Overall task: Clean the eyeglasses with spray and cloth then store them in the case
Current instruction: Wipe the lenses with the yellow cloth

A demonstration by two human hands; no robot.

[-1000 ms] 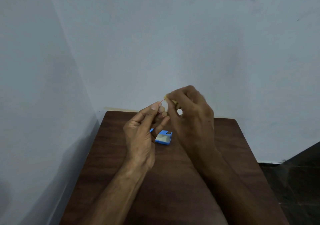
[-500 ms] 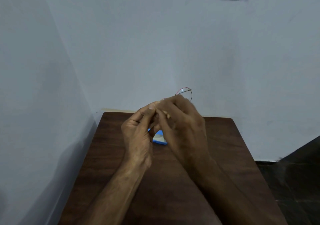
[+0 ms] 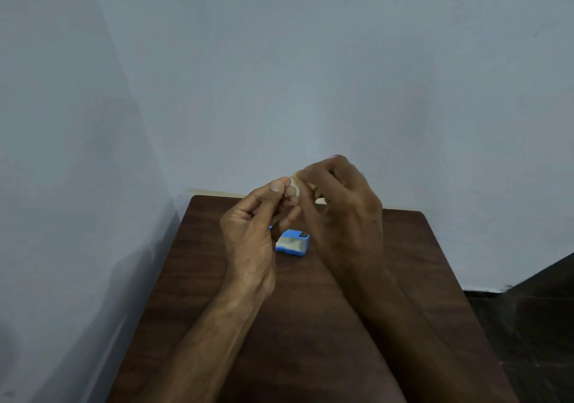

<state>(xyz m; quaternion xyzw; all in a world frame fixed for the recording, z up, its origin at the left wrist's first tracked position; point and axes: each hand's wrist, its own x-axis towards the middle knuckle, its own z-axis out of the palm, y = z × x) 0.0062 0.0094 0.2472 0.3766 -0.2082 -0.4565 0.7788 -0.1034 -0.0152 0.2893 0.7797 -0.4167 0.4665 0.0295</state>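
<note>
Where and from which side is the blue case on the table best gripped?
Probably by its right end, pinched across the long sides, coming from above right. The blue case lies flat on the table, pale inside showing. Its left end is hidden behind the left hand, which pinches the eyeglasses.

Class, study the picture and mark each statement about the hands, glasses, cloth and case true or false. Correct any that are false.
1. The case lies on the table. True.
2. The glasses are in the case. False: they are held up above the table.
3. The right hand pinches a pale cloth. True.
4. The left hand rests flat on the table. False: it is raised and pinches the glasses' thin frame.
</note>
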